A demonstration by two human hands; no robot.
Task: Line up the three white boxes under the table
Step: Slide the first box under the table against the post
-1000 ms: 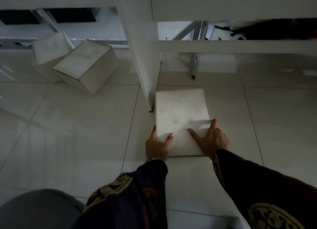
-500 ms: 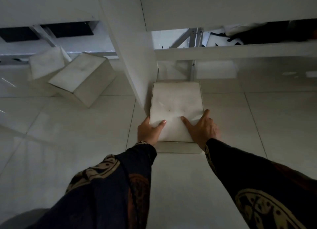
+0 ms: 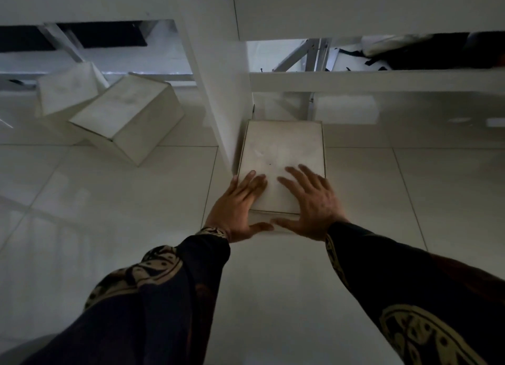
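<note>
A white box lies flat on the tiled floor, tight against the right side of the white table leg panel. My left hand and my right hand rest spread on its near end, fingers on the top face and thumbs against the near side. Two more white boxes are left of the panel under the table. One white box is turned at an angle, and the other white box sits behind it, touching it.
The white tabletop edge runs across the top. A white crossbar spans low behind the near box, with metal struts and dark items beyond. Glossy floor tiles spread left and right.
The near box has slid away from me, further under the table beside the leg panel. Both hands followed it, and my fingers now lie further onto its top.
</note>
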